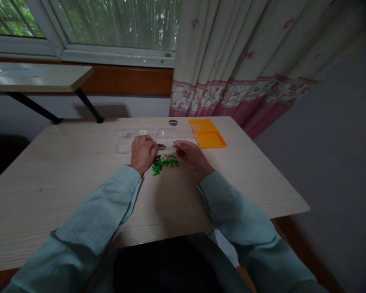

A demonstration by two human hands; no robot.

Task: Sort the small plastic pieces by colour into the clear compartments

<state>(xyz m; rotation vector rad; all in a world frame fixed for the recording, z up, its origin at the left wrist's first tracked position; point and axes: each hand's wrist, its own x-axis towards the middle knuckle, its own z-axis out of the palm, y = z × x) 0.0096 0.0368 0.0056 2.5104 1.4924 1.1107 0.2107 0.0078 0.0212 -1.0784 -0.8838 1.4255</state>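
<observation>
Your left hand (143,154) curls over the clear plastic compartment box (166,133), grip unclear | your right hand (189,155) bunches its fingertips, contents indistinct | small green-yellow-dark pieces (165,163) heaped nearside; probably light, stiff: pinch edges

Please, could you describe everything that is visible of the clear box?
The clear box looks like transparent plastic, divided into compartments in two rows. It lies flat on the table, longer from left to right, beyond the green pieces. Brown pieces lie in one near compartment. The left hand covers part of the box and seems to touch it; whether the right hand touches it is unclear. Its right end reaches the orange tray.
</observation>
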